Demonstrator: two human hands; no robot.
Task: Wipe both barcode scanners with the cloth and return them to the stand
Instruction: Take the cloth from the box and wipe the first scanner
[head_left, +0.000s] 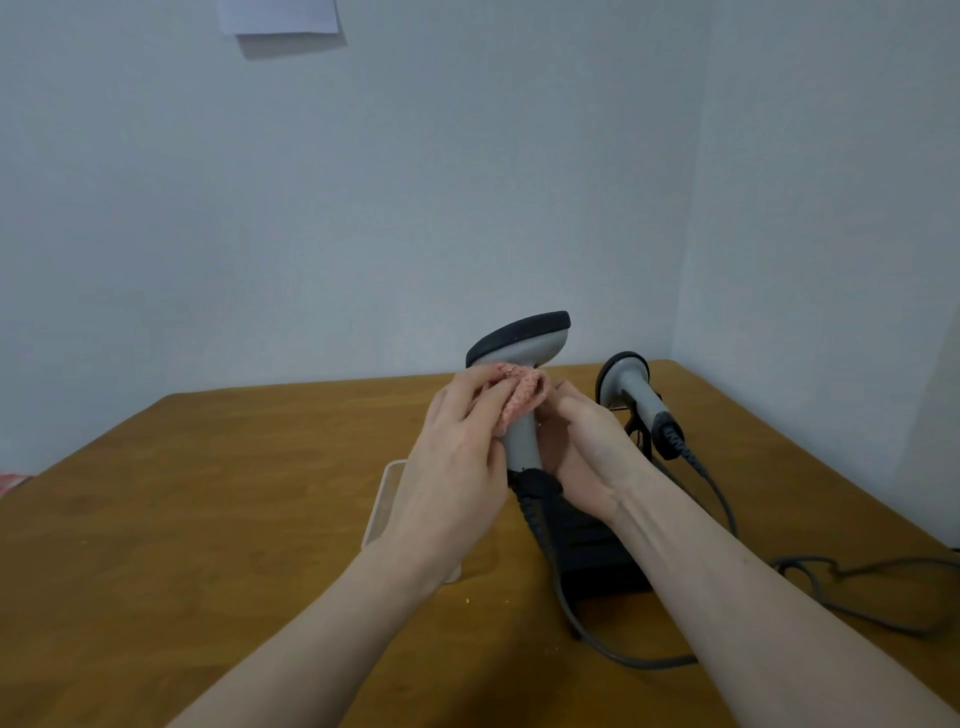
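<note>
Now the person holds one scanner (519, 358) upright above the counter (234, 493), just in front of the black stand (597, 551). The right hand (587, 447) is curled around the grey handle from the right side and carries it. The left hand (457, 457) presses a pinkish cloth (519, 395) with bent fingers against the neck of this scanner, just under its dark head. The second scanner (631, 389) sits in the stand's holder, to the right of the first and a little behind it, with its head tilted toward the wall. Both scanners have grey cables (727, 519) that run down past the stand and lie in loops on the counter to the right. A clear plastic box (387, 504) lies on the counter left of the stand, partly hidden by the left forearm. I think the scanner is light and stiff, with smooth plastic that may slip, so the handle is the good place to hold it, while the soft cloth folds easily around the neck and head. The cable can pull on the scanner when it is turned, and the window in the head probably needs a gentle touch.
</note>
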